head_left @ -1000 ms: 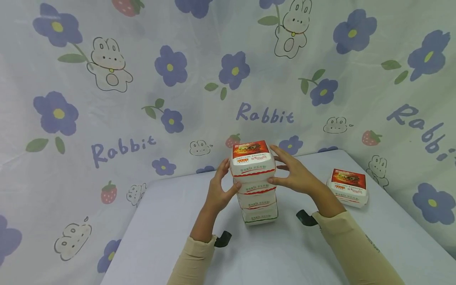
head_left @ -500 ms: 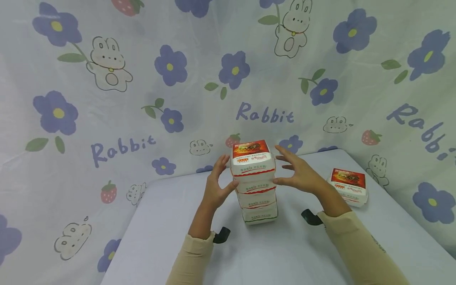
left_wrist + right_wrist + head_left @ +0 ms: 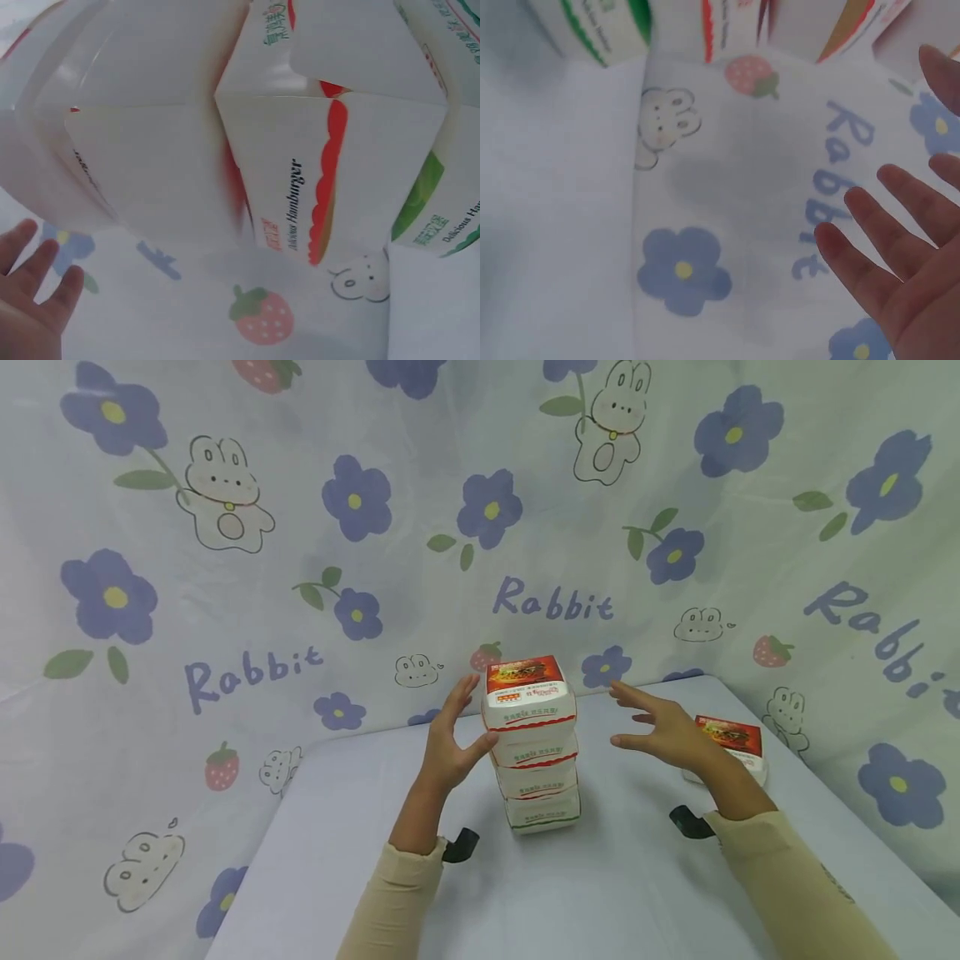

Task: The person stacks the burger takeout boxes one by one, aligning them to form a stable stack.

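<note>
Several white paper hamburger boxes stand stacked upright on the table, the top hamburger box (image 3: 528,710) showing a red burger picture on its lid. Beside the stack's left side is my left hand (image 3: 452,750), fingers extended. Its thumb tip overlaps the stack's edge in the head view; whether it touches I cannot tell. In the left wrist view, the fingers (image 3: 66,296) lie apart from the boxes (image 3: 277,165). My right hand (image 3: 663,733) hovers right of the stack with a gap, its fingers spread and holding nothing. The right wrist view shows that palm (image 3: 930,307) bare.
Another hamburger box (image 3: 752,765) sits on the white table (image 3: 600,893) at the right, partly hidden behind my right hand and wrist. A rabbit-and-flower curtain (image 3: 420,568) hangs behind the table's back edge. A black wrist piece (image 3: 690,822) protrudes from the right sleeve.
Both hands have come away from the top box: the right hand moved well to the right, the left hand slightly left. The stack stays standing in place.
</note>
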Tool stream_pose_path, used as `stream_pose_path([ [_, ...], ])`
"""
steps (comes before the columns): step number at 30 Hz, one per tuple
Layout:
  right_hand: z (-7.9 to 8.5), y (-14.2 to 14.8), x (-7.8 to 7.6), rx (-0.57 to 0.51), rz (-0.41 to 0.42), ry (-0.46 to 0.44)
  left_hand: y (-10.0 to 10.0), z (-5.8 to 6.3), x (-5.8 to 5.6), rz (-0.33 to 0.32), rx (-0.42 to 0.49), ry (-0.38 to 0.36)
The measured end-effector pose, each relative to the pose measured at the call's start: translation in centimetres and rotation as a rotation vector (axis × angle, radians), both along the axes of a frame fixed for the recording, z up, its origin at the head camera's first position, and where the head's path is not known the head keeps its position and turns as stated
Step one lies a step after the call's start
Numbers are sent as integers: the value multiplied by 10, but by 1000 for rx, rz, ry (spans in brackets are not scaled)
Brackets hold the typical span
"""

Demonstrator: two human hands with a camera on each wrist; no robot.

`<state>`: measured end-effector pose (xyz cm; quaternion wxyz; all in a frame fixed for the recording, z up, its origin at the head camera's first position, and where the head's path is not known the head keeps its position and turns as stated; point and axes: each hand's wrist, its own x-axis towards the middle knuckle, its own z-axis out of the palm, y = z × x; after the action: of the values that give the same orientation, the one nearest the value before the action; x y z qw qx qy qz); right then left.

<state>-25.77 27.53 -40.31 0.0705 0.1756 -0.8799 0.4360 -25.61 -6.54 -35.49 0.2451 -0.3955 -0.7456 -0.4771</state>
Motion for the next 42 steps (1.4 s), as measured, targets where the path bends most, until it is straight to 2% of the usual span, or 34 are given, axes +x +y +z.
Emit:
stream_pose_path([
  [9, -25, 38, 8, 47, -51, -46, 0, 7, 2, 22, -31, -22],
  [17, -43, 74, 17, 123, -149, -71, 0, 11, 2, 6, -22, -3],
  [23, -51, 98, 19, 193, -232, -131, 1, 12, -2, -10, -21, 17],
  [27, -54, 114, 22, 221, -287, -172, -2, -3, -23, 8, -27, 42],
  [30, -57, 124, 26, 223, -338, -207, -3, -9, -31, 11, -30, 55],
  [36, -66, 133, 32, 195, -418, -268, 0, 12, -7, -19, -15, 27],
  [42, -82, 139, 26, 193, -402, -262, 1, 15, -3, -12, -27, 11],
])
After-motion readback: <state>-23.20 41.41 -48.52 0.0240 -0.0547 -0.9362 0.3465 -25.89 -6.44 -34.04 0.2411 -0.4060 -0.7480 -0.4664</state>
